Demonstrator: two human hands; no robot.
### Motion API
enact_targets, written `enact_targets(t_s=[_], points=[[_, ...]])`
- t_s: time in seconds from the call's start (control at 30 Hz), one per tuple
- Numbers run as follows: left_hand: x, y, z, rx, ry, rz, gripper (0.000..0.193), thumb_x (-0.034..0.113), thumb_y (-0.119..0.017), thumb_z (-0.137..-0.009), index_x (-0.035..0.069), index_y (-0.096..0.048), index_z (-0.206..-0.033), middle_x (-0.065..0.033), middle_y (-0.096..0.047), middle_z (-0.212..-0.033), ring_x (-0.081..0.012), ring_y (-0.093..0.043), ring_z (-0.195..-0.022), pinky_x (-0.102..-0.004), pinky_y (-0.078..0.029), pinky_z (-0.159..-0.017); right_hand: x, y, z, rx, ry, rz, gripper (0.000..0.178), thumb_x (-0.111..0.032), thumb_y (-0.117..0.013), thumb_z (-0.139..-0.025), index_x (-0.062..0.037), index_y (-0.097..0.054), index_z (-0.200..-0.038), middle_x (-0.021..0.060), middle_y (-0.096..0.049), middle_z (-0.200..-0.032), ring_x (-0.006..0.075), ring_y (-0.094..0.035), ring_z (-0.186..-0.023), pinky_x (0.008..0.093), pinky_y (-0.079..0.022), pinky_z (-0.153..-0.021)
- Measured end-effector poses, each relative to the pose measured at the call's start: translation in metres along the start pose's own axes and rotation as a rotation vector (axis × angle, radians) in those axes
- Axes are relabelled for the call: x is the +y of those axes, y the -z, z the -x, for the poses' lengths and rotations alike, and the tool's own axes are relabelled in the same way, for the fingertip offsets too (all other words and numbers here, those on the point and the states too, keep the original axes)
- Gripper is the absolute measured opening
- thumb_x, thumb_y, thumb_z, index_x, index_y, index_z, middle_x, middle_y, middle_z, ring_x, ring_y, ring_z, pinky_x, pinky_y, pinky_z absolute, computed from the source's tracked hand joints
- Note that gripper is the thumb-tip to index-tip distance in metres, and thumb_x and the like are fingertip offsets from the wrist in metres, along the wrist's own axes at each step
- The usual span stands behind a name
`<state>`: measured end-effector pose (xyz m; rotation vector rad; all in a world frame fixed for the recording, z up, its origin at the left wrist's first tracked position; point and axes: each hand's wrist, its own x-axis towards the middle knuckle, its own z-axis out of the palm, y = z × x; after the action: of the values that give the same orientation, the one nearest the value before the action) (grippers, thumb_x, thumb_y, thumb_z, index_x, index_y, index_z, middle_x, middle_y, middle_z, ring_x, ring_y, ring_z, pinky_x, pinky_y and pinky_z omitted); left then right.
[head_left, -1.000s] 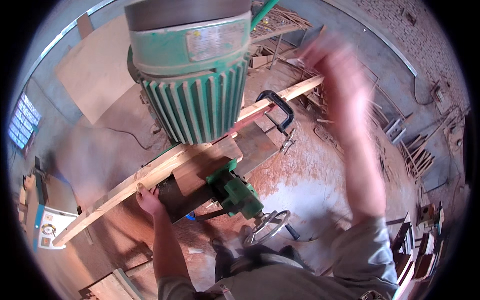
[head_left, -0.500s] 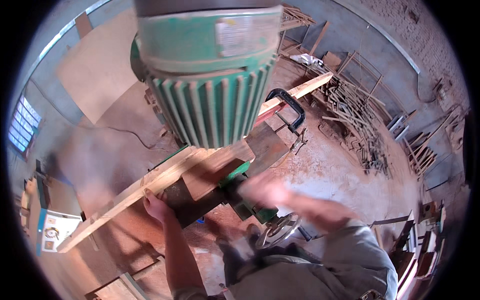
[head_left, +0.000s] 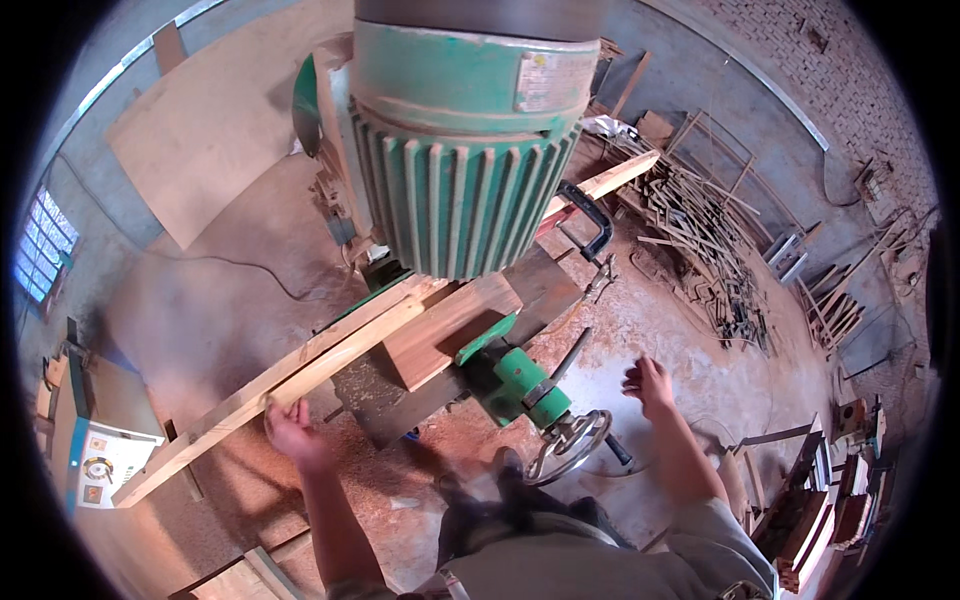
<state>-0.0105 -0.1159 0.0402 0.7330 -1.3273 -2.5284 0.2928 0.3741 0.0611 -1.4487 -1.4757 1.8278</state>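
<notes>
A long pale wooden beam [head_left: 215,430] slants across the machine's table [head_left: 385,410], and a second pale length [head_left: 365,338] lies against its near side. My left hand [head_left: 293,435] is by the near edge of this timber, fingers apart at its side; whether they touch it is hard to tell. To the right of the green clamp [head_left: 522,372] hovers my right hand [head_left: 652,385], empty, its fingers loosely curled and apart. A reddish wood block [head_left: 450,335] sits under the clamp's green pad. The clamp carries a lever [head_left: 572,355] and a metal handwheel [head_left: 572,445].
A large green ribbed motor [head_left: 460,190] hangs over the table. A black C-clamp [head_left: 592,220] grips the far side near another pale beam [head_left: 625,175]. Scrap wood [head_left: 710,250] is heaped at the far right; a cardboard box [head_left: 115,450] stands left.
My right hand has moved from the clamp's lever area out to the right. My left hand has slid slightly left and down along the timber. The view has shifted, uncovering more of the clamp.
</notes>
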Motion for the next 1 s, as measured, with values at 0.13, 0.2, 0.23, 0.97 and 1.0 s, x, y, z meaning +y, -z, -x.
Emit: enact_targets(t_s=[0.13,0.2,0.23,0.97,1.0], points=[[0.012,0.089,-0.039,0.037,0.135,0.158,0.027,0.026,-0.055,-0.088,0.003,-0.055,-0.102,-0.0059,-0.06,-0.09,-0.0172,-0.058,-0.081,-0.0283,-0.05,-0.074,0.035,0.045,0.038,0.102,-0.008,0.056,0.028,-0.032,-0.045,-0.093,-0.0041,-0.049,-0.089,0.0065,-0.054,-0.062,0.0166,-0.055,-0.046,0.0274,-0.046,-0.039],[0.011,0.12,-0.03,-0.041,0.225,0.143,0.024,0.024,-0.055,-0.088,0.001,-0.056,-0.096,-0.0057,-0.057,-0.082,-0.0178,-0.056,-0.074,-0.0244,-0.051,-0.067,0.037,0.039,0.067,0.094,0.064,0.044,0.027,-0.029,-0.048,-0.092,-0.0021,-0.051,-0.087,0.0054,-0.051,-0.055,0.0141,-0.049,-0.041,0.0257,-0.038,-0.036],[0.01,0.127,-0.018,-0.049,0.243,0.165,0.024,0.024,-0.055,-0.088,0.001,-0.056,-0.096,-0.006,-0.057,-0.082,-0.0179,-0.056,-0.074,-0.0248,-0.051,-0.067,0.038,0.035,0.086,0.109,0.106,0.034,0.026,-0.027,-0.05,-0.09,-0.0011,-0.053,-0.086,0.005,-0.05,-0.054,0.0128,-0.046,-0.04,0.0249,-0.036,-0.036],[-0.149,-0.005,0.497,-1.655,0.182,-0.786,0.043,-0.006,-0.049,-0.079,-0.003,-0.042,-0.121,-0.013,-0.057,-0.101,-0.0186,-0.059,-0.086,-0.0309,-0.054,-0.068,0.058,0.184,0.216,-0.081,0.283,-0.74,0.057,-0.026,-0.062,-0.085,-0.0014,-0.035,-0.129,0.0079,-0.053,-0.112,0.015,-0.05,-0.101,0.0306,-0.044,-0.085],[-0.178,0.002,0.507,-1.761,0.186,-0.799,0.042,-0.006,-0.05,-0.079,-0.003,-0.043,-0.12,-0.0132,-0.057,-0.101,-0.0184,-0.058,-0.085,-0.0306,-0.054,-0.068,0.062,0.215,0.218,0.002,0.304,-0.684,0.057,-0.026,-0.061,-0.086,-0.0012,-0.035,-0.13,0.0085,-0.053,-0.11,0.0155,-0.05,-0.099,0.0308,-0.044,-0.084]])
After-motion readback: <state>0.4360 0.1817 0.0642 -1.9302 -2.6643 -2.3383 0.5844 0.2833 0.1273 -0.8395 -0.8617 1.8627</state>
